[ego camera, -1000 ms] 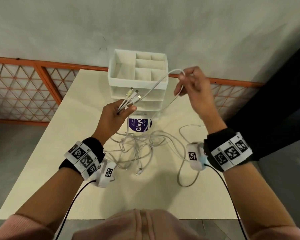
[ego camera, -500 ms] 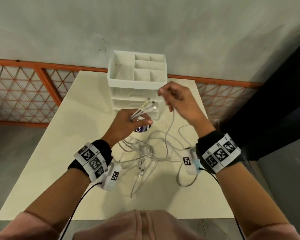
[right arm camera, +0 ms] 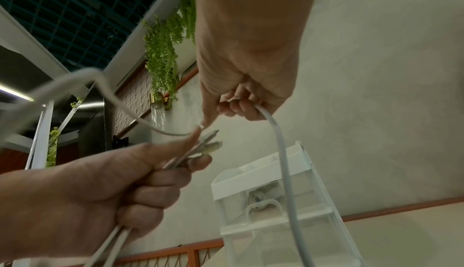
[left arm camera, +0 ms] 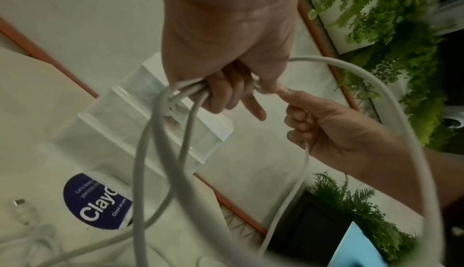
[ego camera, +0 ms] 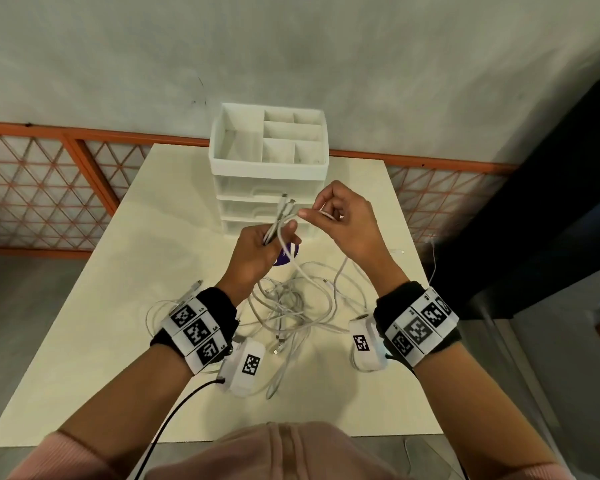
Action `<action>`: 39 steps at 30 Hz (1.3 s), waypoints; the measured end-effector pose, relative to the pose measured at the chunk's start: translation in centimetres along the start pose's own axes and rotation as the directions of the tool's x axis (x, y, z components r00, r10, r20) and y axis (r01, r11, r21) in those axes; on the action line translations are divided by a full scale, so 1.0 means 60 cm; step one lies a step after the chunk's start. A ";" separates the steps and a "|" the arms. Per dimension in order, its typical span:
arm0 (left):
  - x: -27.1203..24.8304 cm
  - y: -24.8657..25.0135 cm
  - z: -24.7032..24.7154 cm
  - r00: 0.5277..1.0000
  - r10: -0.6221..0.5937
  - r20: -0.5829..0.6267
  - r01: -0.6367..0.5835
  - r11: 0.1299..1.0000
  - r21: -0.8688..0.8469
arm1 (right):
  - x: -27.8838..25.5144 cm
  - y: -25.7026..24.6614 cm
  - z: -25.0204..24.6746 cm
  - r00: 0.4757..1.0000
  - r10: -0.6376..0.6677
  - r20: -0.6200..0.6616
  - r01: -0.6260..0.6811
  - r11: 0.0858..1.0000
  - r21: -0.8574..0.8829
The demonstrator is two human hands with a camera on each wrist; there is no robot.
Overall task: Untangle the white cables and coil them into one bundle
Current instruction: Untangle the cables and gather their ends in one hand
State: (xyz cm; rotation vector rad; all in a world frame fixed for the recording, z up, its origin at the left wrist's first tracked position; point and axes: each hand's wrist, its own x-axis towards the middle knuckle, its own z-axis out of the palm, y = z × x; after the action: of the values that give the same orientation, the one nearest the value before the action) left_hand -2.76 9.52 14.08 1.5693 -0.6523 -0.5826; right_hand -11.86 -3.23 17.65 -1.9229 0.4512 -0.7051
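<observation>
**Feeding another cable end into the gathered bunch**

The left hand [ego camera: 257,252] is gripping several thin white charging cables [ego camera: 291,306] just below their metal plugs [ego camera: 288,202], with its fingers [left arm camera: 226,94] curled tightly around them, so that the plug ends are standing up together above the fist. This hold is probably keeping the sorted ends in one place while the other lengths are being pulled free.

The right hand [ego camera: 347,223] is holding one more white cable; its fingers [right arm camera: 238,108] are curled around it, and its thumb and forefinger are meeting the left thumb, seemingly to pass this strand into the bunch. From the right fist the cable is hanging down toward the cream rectangular worktop [ego camera: 118,306].

Most of the cable length is lying in a loose tangle on the worktop between the two wrists, so in my judgement the untangling is at an early stage and no coil is made yet. Behind the hands is standing a white plastic drawer organiser [ego camera: 267,168], and a round purple sticker [left arm camera: 98,202] is partly showing under the cables.
</observation>
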 end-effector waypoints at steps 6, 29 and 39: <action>0.002 0.006 -0.015 0.977 -0.095 0.190 0.120 0.985 -0.125 | -0.012 0.011 0.001 0.988 0.045 0.146 -0.036 0.997 -0.064; 0.029 -0.009 -0.111 0.972 0.197 -0.132 -0.185 0.978 0.100 | 0.018 0.039 -0.092 0.965 -0.243 -0.096 0.169 0.863 -0.476; 0.027 -0.001 -0.099 0.982 0.152 -0.112 -0.137 0.982 0.128 | -0.007 0.121 -0.129 0.814 0.533 0.232 -0.190 0.622 -0.759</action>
State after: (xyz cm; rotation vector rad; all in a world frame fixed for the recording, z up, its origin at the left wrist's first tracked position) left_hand 2.56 12.58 14.62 1.6391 -0.7129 -0.3417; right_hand -17.22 -11.42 13.57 -2.4998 0.8978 0.2703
